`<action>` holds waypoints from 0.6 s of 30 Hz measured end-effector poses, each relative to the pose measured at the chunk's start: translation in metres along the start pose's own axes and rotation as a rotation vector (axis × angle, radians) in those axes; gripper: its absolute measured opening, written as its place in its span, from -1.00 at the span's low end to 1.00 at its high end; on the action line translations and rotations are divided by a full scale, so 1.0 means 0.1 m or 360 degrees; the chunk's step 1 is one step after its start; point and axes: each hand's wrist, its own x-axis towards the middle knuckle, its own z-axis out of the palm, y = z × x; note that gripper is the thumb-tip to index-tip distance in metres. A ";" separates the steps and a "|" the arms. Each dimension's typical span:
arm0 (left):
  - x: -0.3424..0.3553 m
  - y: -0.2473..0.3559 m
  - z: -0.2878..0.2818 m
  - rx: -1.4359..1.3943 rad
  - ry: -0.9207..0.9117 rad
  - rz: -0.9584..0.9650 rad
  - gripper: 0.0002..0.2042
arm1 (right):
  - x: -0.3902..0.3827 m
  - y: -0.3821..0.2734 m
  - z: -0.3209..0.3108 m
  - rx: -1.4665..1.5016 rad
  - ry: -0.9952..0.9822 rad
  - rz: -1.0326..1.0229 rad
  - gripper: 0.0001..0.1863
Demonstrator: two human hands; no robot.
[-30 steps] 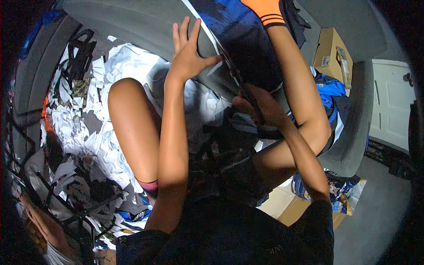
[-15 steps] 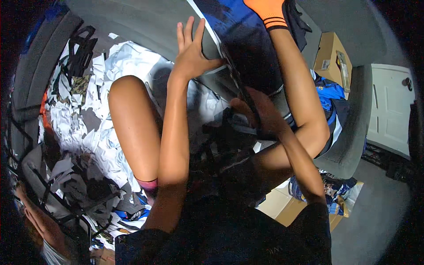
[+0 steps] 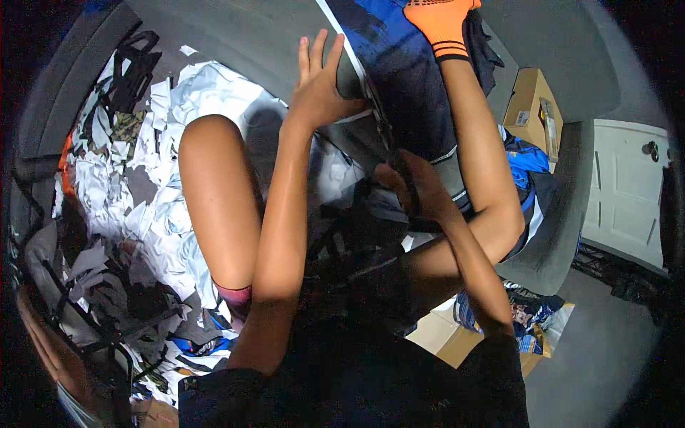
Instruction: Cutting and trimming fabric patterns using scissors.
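Dark scissors sit in right hand, now nearer left hand.

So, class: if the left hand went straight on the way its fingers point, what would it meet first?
Most likely the white edge of the dark blue cloth, which slants just ahead of the left hand. Depth is unclear, so it might brush the grey upholstery first.

Black-striped orange sock, dark-blue cloth

Patchy light, dark warped edges
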 end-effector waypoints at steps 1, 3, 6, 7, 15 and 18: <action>0.00 0.00 0.00 -0.0009 0.0005 0.0005 0.07 | 0.00 0.01 0.01 -0.0001 0.0012 -0.0026 -0.74; 0.00 0.00 0.00 -0.0030 0.0016 0.0016 0.06 | 0.00 0.03 0.01 -0.0007 0.0036 -0.0078 -0.74; 0.00 0.01 -0.01 -0.0070 0.0035 0.0031 0.04 | -0.03 0.02 0.00 -0.0040 0.0046 0.0095 -0.74; -0.01 0.01 -0.01 -0.0101 0.0047 0.0040 0.03 | -0.03 0.00 0.00 -0.0085 0.0054 0.0084 -0.74; -0.01 0.01 -0.03 -0.0009 0.0021 0.0024 0.06 | -0.02 -0.07 -0.07 -0.0031 -0.0039 0.0105 -0.77; -0.01 0.03 -0.03 -0.0037 0.0013 -0.0018 0.07 | -0.02 -0.04 -0.16 0.0115 -0.0197 0.0044 -0.82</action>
